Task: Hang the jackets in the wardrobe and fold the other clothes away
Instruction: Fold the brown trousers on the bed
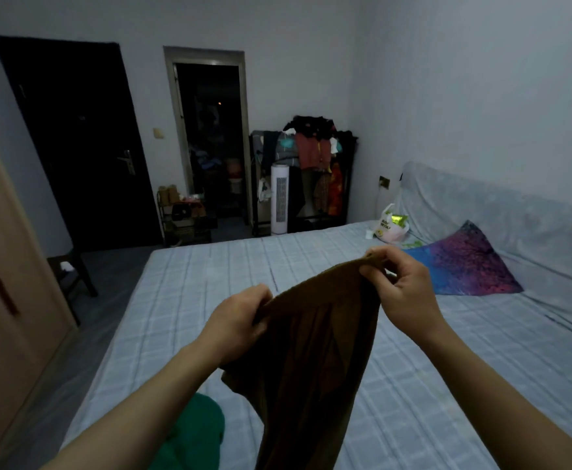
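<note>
A brown garment hangs in front of me above the bed, held up by its top edge. My left hand grips the left end of that edge. My right hand pinches the right end, a little higher and farther out. The cloth drops down out of the bottom of the view. A green garment lies crumpled on the bed's near left, below my left forearm. The wardrobe with its tan door stands at the left edge.
A colourful pillow and a plastic bag lie near the headboard on the right. A loaded clothes rack, a white tower fan, a shoe shelf, a dark door and an open doorway line the far wall. A dark stool stands by the wardrobe.
</note>
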A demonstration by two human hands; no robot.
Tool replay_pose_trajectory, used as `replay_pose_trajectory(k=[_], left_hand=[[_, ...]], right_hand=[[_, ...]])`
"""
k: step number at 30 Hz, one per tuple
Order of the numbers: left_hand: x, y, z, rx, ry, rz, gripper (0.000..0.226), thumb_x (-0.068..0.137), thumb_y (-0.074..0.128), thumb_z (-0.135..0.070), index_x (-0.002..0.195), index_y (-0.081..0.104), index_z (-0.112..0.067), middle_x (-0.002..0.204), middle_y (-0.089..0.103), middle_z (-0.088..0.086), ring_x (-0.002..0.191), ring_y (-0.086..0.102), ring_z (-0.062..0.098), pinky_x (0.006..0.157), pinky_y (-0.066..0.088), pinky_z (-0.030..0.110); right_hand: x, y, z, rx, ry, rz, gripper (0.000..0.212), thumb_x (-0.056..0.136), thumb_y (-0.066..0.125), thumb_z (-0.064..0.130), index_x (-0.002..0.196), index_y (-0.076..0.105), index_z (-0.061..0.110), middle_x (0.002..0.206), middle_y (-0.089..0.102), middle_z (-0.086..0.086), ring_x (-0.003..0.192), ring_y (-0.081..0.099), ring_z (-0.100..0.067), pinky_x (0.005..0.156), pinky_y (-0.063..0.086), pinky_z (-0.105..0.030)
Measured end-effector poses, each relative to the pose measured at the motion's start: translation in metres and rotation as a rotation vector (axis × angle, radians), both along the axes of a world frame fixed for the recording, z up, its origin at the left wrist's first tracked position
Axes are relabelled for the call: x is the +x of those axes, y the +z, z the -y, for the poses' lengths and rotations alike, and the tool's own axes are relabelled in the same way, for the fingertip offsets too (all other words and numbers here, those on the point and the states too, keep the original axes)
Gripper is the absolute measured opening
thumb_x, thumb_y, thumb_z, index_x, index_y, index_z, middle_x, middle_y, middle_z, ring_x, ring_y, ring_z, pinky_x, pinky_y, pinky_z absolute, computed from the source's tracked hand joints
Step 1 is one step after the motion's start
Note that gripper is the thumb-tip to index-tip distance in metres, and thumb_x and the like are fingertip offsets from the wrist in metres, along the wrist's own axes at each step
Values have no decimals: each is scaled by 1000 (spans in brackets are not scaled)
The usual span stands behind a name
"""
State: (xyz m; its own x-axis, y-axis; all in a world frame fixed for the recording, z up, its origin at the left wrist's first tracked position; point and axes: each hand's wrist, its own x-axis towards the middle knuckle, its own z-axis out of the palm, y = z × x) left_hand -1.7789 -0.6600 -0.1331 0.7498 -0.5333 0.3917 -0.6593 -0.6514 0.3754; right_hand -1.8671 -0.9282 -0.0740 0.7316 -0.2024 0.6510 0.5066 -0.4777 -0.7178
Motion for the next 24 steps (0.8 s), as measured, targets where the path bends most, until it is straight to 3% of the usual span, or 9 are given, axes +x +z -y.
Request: replay_pose_trajectory(k=[5, 9, 16, 20, 22, 24], left_hand=[[11, -1, -31, 87, 70, 114, 9, 87, 60, -21, 94, 54, -24, 88, 53, -6, 77, 52, 16, 65, 49, 37], [27, 3, -58, 81, 127, 99, 10, 87, 60, -22, 94, 53, -26, 87, 54, -7, 77, 53, 17, 65, 49, 37], [56, 40, -93, 1, 46, 129, 19, 87, 70, -17, 98, 60, -29, 90, 61, -11, 83, 60, 9, 73, 54, 32], [59, 71, -105, -80, -30, 77, 27, 84, 73, -4, 100, 63, -23, 96, 63, -10, 91, 62, 4, 78, 54, 25], [57, 83, -109, -102, -45, 56, 28, 84, 70, 0, 102, 64, -21, 99, 63, -9, 96, 62, 3, 81, 53, 23], [56, 91, -110, -97, -44, 82, 28, 85, 70, 0, 101, 64, -21, 99, 62, -8, 98, 62, 4, 82, 54, 24]], right_hand=[[11, 10, -20, -2, 14, 8, 17, 90, 65, 3, 91, 66, 19, 83, 66, 11, 82, 65, -12, 66, 56, -29], [18, 11, -26, -15, -13, 12, 21, 91, 63, 4, 89, 63, 25, 85, 65, 6, 83, 63, -15, 67, 54, -28], [33, 8, -17, -27, -117, -76, 5, 96, 57, 11, 98, 59, 15, 92, 66, -11, 88, 65, -29, 79, 55, -50], [35, 14, -8, 2, -39, -124, 16, 97, 55, 6, 99, 58, 21, 93, 66, -6, 89, 64, -22, 78, 55, -38], [39, 12, -3, 36, 82, -175, 26, 96, 54, 1, 112, 56, 21, 104, 65, -14, 95, 63, -25, 79, 56, -38], [47, 8, 2, -32, 163, -214, 39, 95, 54, -4, 117, 58, 27, 118, 61, -8, 106, 61, -23, 81, 56, -32]])
